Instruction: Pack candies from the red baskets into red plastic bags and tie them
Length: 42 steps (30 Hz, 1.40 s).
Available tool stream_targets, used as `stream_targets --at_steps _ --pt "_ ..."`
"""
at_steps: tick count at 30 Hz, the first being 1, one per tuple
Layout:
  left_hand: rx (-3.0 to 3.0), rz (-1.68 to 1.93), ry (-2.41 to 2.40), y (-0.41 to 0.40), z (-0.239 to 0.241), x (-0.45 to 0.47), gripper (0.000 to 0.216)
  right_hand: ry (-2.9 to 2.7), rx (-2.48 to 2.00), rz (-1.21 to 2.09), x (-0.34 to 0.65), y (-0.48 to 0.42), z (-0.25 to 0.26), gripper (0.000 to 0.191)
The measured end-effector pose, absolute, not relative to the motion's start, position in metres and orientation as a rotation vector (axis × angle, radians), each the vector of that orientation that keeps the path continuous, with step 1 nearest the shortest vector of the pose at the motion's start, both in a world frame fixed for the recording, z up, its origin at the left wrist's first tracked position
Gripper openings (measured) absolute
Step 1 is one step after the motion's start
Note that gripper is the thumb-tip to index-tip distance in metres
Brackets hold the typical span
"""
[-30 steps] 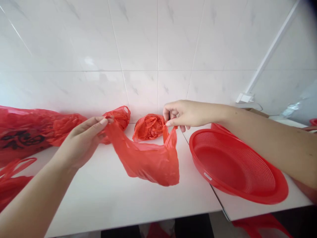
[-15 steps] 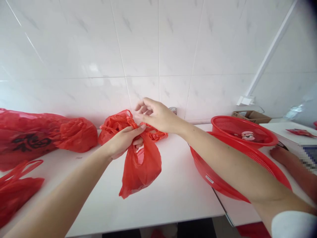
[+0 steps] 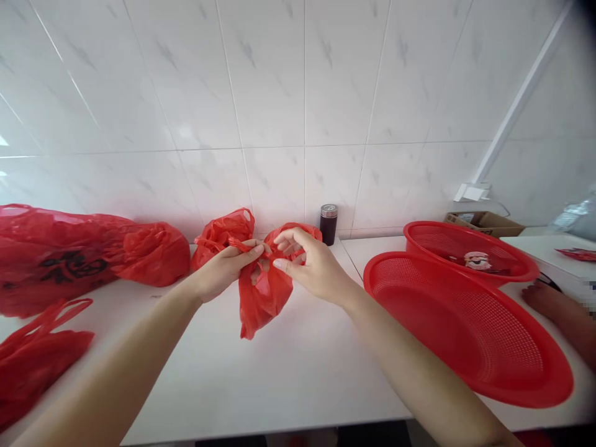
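Observation:
My left hand [image 3: 233,264] is closed round the gathered, twisted top of a small red plastic bag [image 3: 265,298]. The bag's filled part hangs below my fingers, over the white table; its contents are hidden. Just to the right, my right hand [image 3: 310,264] has curled fingers with the thumb apart from them. Its fingertips are beside the bag's twisted top, with no firm grip visible. Behind my hands, two other red plastic bags lie near the wall: a crumpled one [image 3: 223,233] on the left and another [image 3: 302,231] on the right.
A dark lidded cup [image 3: 328,225] stands by the tiled wall. On the right are two red plastic baskets [image 3: 456,323], overlapping, and a cardboard box [image 3: 487,222]. Another person's arm [image 3: 556,313] rests at the right edge. A large red bag [image 3: 60,261] lies left on the white table [image 3: 298,385].
My right hand has come down from above the bag to beside its twisted top. The small bag hangs a little higher. The view has shifted, showing the dark cup and more of the front basket.

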<state>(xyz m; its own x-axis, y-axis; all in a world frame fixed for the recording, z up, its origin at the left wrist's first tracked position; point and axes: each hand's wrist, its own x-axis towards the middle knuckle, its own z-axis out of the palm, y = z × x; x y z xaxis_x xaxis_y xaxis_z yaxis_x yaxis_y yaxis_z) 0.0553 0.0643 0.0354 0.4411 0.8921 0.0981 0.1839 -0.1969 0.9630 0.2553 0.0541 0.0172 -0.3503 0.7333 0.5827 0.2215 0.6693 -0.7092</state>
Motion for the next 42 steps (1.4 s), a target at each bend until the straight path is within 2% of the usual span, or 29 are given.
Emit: stream_targets --at_steps 4,10,14,17,22,27,30,35,42 --pt "1.642 0.878 0.936 0.065 0.033 0.058 0.028 -1.889 -0.762 0.598 0.249 0.071 0.005 0.005" --pt "1.694 0.816 0.925 0.063 0.037 0.053 0.026 -1.943 -0.565 0.598 0.256 0.048 0.011 0.001" --pt "1.921 0.636 1.027 0.059 0.042 0.055 0.015 -1.912 -0.509 0.938 0.254 0.056 0.000 0.028" --pt "2.105 0.589 1.084 0.058 0.034 0.061 0.014 -1.736 -0.636 1.084 0.246 0.075 -0.021 0.034" --pt "2.434 1.006 1.351 0.060 0.009 0.074 0.029 -1.617 -0.635 1.262 0.241 0.084 -0.045 0.031" --pt "2.416 1.204 1.278 0.062 -0.009 0.079 0.028 -1.567 -0.466 1.492 0.245 0.078 -0.047 0.020" --pt "2.308 1.182 1.391 0.060 -0.031 0.077 0.026 -1.522 -0.564 1.363 0.246 0.082 -0.056 0.023" --pt "1.836 1.298 1.780 0.042 -0.090 0.064 0.031 -1.301 -1.007 1.067 0.262 0.108 -0.091 0.026" --pt "1.331 1.670 1.736 0.037 -0.135 0.079 0.035 -1.376 -1.220 0.758 0.246 0.113 -0.126 0.026"
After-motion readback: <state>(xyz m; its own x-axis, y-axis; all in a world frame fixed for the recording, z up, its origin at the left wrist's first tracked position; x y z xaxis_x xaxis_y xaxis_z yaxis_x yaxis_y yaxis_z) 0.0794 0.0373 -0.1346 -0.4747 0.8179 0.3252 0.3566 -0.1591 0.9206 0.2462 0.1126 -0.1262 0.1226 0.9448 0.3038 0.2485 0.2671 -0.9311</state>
